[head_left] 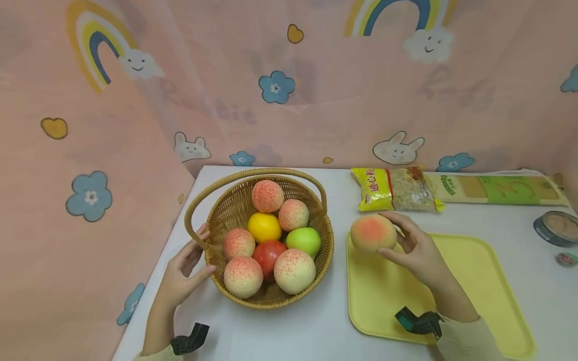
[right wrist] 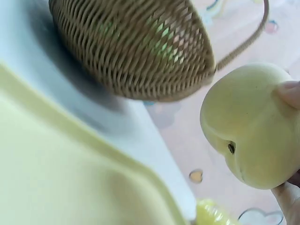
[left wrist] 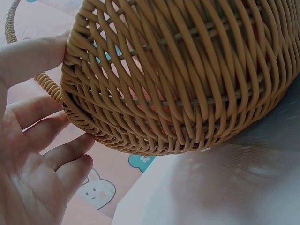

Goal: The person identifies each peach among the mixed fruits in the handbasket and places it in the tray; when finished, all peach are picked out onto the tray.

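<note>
A wicker basket (head_left: 271, 303) with an arched handle stands on the table, holding several speckled peaches (head_left: 295, 271), a yellow fruit (head_left: 264, 227), a green apple (head_left: 304, 242) and a red fruit (head_left: 269, 258). My left hand (head_left: 178, 281) touches the basket's left rim near the handle's foot, thumb and fingers spread along the outside. In the left wrist view, its fingertips meet the woven edge. Over the left rear part of a yellow tray (head_left: 469, 281), my right hand (head_left: 420, 253) grips a peach (head_left: 373, 233) between thumb and fingers. The peach's cleft underside shows in the right wrist view.
Behind the tray lie a yellow-and-clear food packet (head_left: 397, 189) and a long green-and-beige pack (head_left: 501, 189). A round container (head_left: 557, 228) and a small wrapped item (head_left: 566, 259) sit at the right. A patterned pink cloth (head_left: 316, 115) hangs behind the table.
</note>
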`<state>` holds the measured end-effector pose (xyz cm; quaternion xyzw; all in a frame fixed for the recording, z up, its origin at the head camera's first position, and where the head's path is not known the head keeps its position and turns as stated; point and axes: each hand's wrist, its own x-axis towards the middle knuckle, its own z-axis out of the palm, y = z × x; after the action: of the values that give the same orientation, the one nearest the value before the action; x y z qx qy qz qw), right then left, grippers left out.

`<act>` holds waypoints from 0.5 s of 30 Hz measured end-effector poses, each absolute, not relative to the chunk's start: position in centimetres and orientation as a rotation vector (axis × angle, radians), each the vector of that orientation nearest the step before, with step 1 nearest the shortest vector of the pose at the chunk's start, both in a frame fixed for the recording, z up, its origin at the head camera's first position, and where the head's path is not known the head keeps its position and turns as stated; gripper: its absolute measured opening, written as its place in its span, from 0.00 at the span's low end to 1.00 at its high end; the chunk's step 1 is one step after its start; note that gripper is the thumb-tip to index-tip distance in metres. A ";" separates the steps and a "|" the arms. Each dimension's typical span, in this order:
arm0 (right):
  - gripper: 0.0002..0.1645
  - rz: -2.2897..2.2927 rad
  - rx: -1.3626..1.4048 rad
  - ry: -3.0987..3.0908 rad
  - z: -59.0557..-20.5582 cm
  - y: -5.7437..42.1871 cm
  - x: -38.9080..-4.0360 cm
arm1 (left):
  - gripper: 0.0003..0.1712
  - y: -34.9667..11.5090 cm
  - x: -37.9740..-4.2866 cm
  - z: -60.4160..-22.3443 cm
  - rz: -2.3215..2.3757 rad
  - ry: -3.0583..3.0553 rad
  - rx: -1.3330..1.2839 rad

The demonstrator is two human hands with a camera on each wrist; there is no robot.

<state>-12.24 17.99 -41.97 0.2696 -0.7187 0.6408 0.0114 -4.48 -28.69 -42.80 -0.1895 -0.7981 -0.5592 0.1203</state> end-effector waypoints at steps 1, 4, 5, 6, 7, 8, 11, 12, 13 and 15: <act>0.42 1.990 0.810 -2.263 -42.3 18.2 -12.4 | 0.39 -28.7 -4.5 -42.8 -1.634 -2.332 -0.547; 0.41 1.984 0.735 -2.310 -43.3 18.8 -12.9 | 0.40 -28.7 -4.5 -42.8 -1.628 -2.338 -0.539; 0.41 1.980 0.711 -2.329 -43.7 18.9 -13.1 | 0.40 -28.6 -4.5 -42.7 -1.626 -2.340 -0.538; 0.41 1.976 0.684 -2.350 -44.0 19.1 -13.2 | 0.40 -28.6 -4.5 -42.7 -1.625 -2.341 -0.538; 0.41 1.976 0.658 -2.369 -44.3 19.3 -13.3 | 0.40 -28.6 -4.5 -42.7 -1.625 -2.340 -0.541; 0.40 1.973 0.633 -2.390 -44.6 19.4 -13.4 | 0.40 -28.6 -4.5 -42.7 -1.626 -2.337 -0.544; 0.40 1.966 0.570 -2.452 -45.5 19.8 -13.6 | 0.40 -28.7 -4.5 -42.7 -1.634 -2.328 -0.555; 0.40 1.969 0.556 -2.467 -45.7 19.9 -13.6 | 0.40 -28.7 -4.5 -42.7 -1.639 -2.327 -0.558; 0.40 1.974 0.546 -2.483 -46.0 20.0 -13.6 | 0.41 -28.8 -4.5 -42.8 -1.639 -2.327 -0.563; 0.40 1.988 0.541 -2.510 -46.4 20.2 -13.5 | 0.41 -28.8 -4.4 -42.9 -1.640 -2.330 -0.568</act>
<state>-13.48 20.16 -46.42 0.1663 -0.7718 0.6115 -0.0527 -4.43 -28.82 -42.87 -0.1941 -0.7964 -0.5605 0.1177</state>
